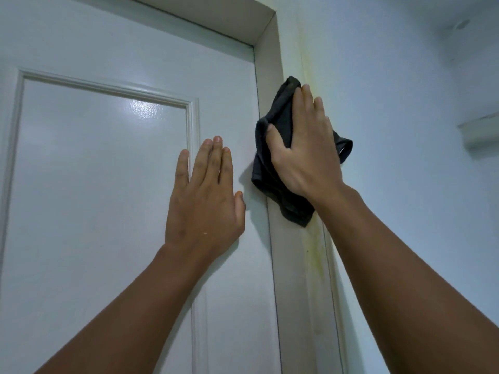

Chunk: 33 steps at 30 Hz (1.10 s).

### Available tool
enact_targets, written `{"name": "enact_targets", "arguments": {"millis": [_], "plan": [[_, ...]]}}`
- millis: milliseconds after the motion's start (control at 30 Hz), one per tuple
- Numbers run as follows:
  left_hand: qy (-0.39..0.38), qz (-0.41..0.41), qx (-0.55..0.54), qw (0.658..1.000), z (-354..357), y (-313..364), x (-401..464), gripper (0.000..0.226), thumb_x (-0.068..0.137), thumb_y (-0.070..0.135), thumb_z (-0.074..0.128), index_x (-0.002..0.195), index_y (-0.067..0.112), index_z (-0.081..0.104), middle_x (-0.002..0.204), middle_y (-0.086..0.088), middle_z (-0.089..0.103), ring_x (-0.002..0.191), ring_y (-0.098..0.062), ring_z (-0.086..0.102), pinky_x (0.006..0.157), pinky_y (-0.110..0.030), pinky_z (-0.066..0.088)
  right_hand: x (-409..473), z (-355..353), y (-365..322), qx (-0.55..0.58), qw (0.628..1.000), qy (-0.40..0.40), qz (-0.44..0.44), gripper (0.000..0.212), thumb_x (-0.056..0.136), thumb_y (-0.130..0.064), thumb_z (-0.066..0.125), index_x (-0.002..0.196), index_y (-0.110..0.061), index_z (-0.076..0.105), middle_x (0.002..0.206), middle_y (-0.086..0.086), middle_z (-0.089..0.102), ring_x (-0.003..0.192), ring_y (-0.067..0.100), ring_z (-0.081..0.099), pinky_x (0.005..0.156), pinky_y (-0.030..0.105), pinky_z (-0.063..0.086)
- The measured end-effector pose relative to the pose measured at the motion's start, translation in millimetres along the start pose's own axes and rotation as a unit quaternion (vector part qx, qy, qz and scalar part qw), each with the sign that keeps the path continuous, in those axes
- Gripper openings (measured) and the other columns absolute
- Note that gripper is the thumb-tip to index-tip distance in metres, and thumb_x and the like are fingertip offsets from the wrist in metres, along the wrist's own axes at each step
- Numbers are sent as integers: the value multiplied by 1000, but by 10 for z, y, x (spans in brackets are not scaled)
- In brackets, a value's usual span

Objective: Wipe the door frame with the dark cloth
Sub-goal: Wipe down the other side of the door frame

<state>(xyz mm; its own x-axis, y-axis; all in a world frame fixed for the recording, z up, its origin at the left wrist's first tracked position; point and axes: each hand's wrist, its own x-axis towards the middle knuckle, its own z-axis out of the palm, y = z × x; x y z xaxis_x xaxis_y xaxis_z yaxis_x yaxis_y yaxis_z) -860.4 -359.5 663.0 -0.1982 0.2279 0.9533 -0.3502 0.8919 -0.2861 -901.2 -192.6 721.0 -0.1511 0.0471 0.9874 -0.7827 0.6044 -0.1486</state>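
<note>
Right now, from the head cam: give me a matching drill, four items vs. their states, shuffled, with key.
Items:
1. left hand
2. right hand
3. dark cloth
4. yellowish stain

States:
A. bunched against the door frame
B. flat on the white door, fingers straight
C. streaked along the frame's edge by the wall
D. pressing the cloth

Pairs: 1-B, 2-D, 3-A, 4-C

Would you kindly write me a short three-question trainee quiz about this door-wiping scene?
1. True or false: the left hand holds the cloth.
2. Which does the cloth cover: A) door panel, B) frame, C) ceiling?
3. What colour are the stains on the frame below the cloth?

Key: 1. False; it lies flat on the door, and the right hand presses the cloth. 2. B. 3. Yellowish.
</note>
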Motion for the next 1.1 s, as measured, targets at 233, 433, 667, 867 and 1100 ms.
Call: {"name": "enact_targets", "arguments": {"millis": [233, 433, 667, 867, 1100], "plan": [[-6, -8, -1, 1000, -16, 18, -57, 73, 96, 41, 29, 156, -1, 24, 165, -19, 19, 154, -31, 16, 124, -54, 9, 216, -13, -32, 8, 1000, -12, 12, 78, 103, -51, 38, 163, -15, 4, 172, -1, 1, 158, 22, -4, 128, 41, 2], [-15, -6, -6, 1000, 0, 101, -339, 72, 99, 40, 33, 157, -1, 20, 166, -19, 16, 155, -31, 14, 124, -54, 8, -622, 44, 90, 9, 1000, 10, 23, 83, 98, -56, 41, 164, -18, 5, 172, -6, 2, 158, 17, -3, 128, 36, 2], [-30, -4, -7, 1000, -30, 120, -385, 72, 99, 40, 32, 157, 0, 19, 166, -19, 15, 155, -31, 14, 124, -54, 9, -408, 32, 44, -2, 999, 10, 50, 83, 99, -54, 45, 163, -17, 7, 172, -4, 4, 158, 19, -2, 128, 39, 2], [-25, -8, -18, 999, -28, 144, -464, 73, 99, 41, 34, 157, -1, 20, 166, -19, 17, 155, -30, 15, 124, -54, 10, -975, 46, 97, 4, 999, -3, 45, 84, 100, -51, 47, 164, -21, 2, 171, -11, -2, 157, 12, -8, 128, 35, 1], [-40, -6, -15, 999, -46, 145, -504, 76, 98, 42, 35, 157, -1, 17, 166, -19, 15, 155, -31, 14, 124, -55, 9, -1339, 83, 154, -4, 997, -7, 78, 82, 98, -43, 49, 164, -21, 3, 171, -12, -1, 158, 13, -7, 127, 34, 2]]}}
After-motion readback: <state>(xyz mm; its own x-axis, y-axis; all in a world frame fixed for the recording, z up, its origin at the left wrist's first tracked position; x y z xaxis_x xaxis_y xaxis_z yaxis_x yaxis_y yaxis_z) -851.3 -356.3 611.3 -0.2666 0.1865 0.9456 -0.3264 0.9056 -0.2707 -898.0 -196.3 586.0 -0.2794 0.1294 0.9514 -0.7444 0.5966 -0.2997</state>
